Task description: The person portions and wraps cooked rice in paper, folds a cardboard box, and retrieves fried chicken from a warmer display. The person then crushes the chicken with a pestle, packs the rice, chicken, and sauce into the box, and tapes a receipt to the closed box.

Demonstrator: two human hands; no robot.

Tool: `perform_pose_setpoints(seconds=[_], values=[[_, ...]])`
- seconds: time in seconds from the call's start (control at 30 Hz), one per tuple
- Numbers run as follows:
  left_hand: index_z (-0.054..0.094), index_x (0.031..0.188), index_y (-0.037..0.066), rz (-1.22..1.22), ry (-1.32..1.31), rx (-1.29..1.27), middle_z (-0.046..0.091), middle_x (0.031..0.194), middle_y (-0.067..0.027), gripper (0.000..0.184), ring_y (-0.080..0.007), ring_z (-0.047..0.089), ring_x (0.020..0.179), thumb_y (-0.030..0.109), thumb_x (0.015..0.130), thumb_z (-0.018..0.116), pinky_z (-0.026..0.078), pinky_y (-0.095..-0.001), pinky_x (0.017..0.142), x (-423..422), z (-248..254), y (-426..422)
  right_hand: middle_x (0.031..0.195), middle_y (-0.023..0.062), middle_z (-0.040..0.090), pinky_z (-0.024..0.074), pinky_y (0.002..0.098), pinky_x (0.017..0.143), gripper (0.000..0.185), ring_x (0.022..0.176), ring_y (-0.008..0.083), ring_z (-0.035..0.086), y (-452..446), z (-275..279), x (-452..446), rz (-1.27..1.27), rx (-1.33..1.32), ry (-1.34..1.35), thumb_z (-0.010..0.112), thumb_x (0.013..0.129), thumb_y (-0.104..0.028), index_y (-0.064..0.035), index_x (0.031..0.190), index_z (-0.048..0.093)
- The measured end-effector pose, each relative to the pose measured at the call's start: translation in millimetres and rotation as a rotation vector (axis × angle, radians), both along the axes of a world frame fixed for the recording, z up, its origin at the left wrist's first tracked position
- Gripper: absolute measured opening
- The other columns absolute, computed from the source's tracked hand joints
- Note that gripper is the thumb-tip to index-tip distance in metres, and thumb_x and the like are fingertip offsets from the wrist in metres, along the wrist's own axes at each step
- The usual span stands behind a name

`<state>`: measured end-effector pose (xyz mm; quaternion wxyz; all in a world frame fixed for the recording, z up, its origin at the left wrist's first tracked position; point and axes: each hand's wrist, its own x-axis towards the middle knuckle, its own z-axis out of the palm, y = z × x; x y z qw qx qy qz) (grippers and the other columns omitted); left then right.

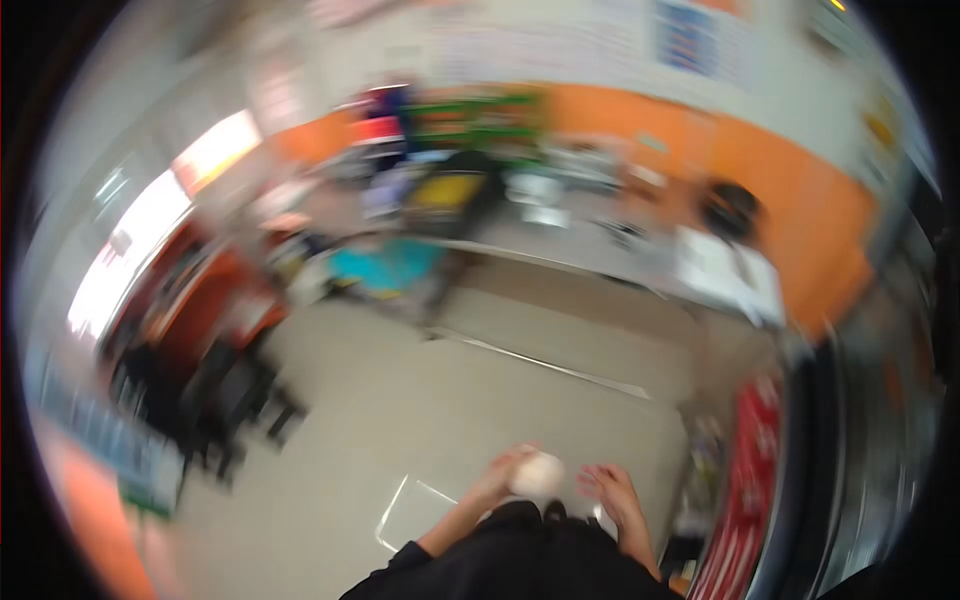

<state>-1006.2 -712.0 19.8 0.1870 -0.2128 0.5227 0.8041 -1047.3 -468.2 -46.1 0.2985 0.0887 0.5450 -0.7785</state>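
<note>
Near the bottom centre, my left hand (500,472) has its fingers round a blurred, whitish, rounded object (538,476). What that object is cannot be made out. To its right, a short gap away, is my right hand (610,484), with its fingers partly spread and nothing visible in them. Both hands are in front of my dark clothing, above the tiled floor (350,400).
Across the room stands a long table (590,250) bearing a black and yellow case (445,192), white items and an open book or papers (722,270). A black chair (235,385) is at the left. Red packages (748,450) stand at the right.
</note>
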Motion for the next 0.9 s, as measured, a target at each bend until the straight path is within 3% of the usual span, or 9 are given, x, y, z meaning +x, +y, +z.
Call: perform_pose_setpoints(seconds=[0.13,0.27,0.37,0.5,0.57,0.67,0.7,0.77,0.9], values=[[0.05,0.128,0.012,-0.317,-0.059,0.092,0.057,0.115,-0.007,0.039,-0.0226,0.062,0.104,0.034,0.095,0.055,0.056,-0.0445,0.08,-59.8,-16.2,14.9,0.086,0.005,0.067,0.0543,0.0368,0.078,0.023,0.087,0.0173,0.066,76.8,-72.8,65.2,-0.495,0.251,-0.053,0.064,0.094,-0.023,-0.0051,0.079,0.064],[0.052,0.125,0.012,-0.662,-0.066,0.022,0.057,0.114,-0.0077,0.036,-0.0242,0.062,0.105,0.034,0.097,0.052,0.056,-0.0479,0.078,-105.0,-32.7,68.4,0.066,0.0034,0.06,0.0498,0.0344,0.054,0.027,0.06,0.0155,0.058,116.0,-159.6,224.6,-1.167,0.661,-0.487,0.066,0.089,-0.025,-0.006,0.07,0.063],[0.053,0.124,0.011,-0.85,-0.114,0.038,0.057,0.114,-0.0081,0.036,-0.0238,0.063,0.104,0.036,0.099,0.05,0.057,-0.0455,0.077,-117.1,-17.3,113.7,0.064,0.0074,0.061,0.0454,0.0436,0.047,0.026,0.059,0.026,0.06,82.4,-392.9,432.7,-1.011,0.726,-0.939,0.059,0.09,-0.034,-0.0105,0.086,0.068],[0.053,0.123,0.011,-0.98,-0.11,0.101,0.061,0.107,-0.0091,0.037,-0.0234,0.066,0.095,0.04,0.101,0.045,0.057,-0.0413,0.073,-105.7,-32.3,156.1,0.063,0.004,0.052,0.0435,0.0411,0.044,0.023,0.048,0.024,0.049,-13.0,-250.5,452.6,-1.224,0.131,-1.568,0.058,0.089,-0.028,-0.0094,0.077,0.062],[0.054,0.122,0.011,-0.978,-0.145,0.137,0.063,0.106,-0.0095,0.037,-0.0237,0.067,0.093,0.04,0.101,0.043,0.058,-0.0418,0.072,-88.8,-37.3,174.5,0.062,0.0034,0.052,0.0473,0.0419,0.048,0.024,0.049,0.0238,0.05,-19.3,-271.0,454.0,-1.365,0.055,-1.191,0.062,0.088,-0.031,-0.0092,0.079,0.064],[0.055,0.119,0.011,-0.925,-0.274,0.176,0.063,0.109,-0.0104,0.036,-0.0242,0.066,0.096,0.04,0.101,0.044,0.058,-0.044,0.074,-68.8,-62.0,190.3,0.076,0.006,0.068,0.0527,0.0439,0.053,0.029,0.064,0.024,0.065,67.3,-340.5,382.8,-0.823,0.773,-0.877,0.065,0.087,-0.035,-0.0058,0.082,0.069],[0.055,0.119,0.011,-0.896,-0.302,0.164,0.063,0.109,-0.0107,0.035,-0.0246,0.066,0.097,0.039,0.101,0.044,0.058,-0.0448,0.075,-64.8,-62.0,190.0,0.079,0.006,0.068,0.053,0.0439,0.054,0.028,0.068,0.0238,0.065,102.5,-288.5,315.3,-0.936,0.797,-0.892,0.059,0.089,-0.035,-0.0081,0.084,0.068],[0.055,0.121,0.008,-0.848,-0.355,0.163,0.062,0.11,-0.0117,0.036,-0.0256,0.065,0.097,0.036,0.1,0.047,0.058,-0.0457,0.076,-67.8,-72.4,187.3,0.071,0.0111,0.06,0.0507,0.0425,0.048,0.019,0.061,0.0277,0.062,191.4,-307.8,228.7,-1.198,-0.036,-0.435,0.058,0.089,-0.023,-0.0043,0.089,0.06],[0.055,0.122,0.007,-0.739,-0.364,0.015,0.06,0.109,-0.0117,0.038,-0.0263,0.064,0.097,0.036,0.1,0.048,0.058,-0.0452,0.076,-100.3,-77.7,192.0,0.089,0.0134,0.059,0.0548,0.0442,0.06,0.032,0.068,0.0271,0.062,317.7,-236.1,5.0,-1.462,-0.052,-0.409,0.053,0.097,-0.035,-0.0096,0.116,0.05]])
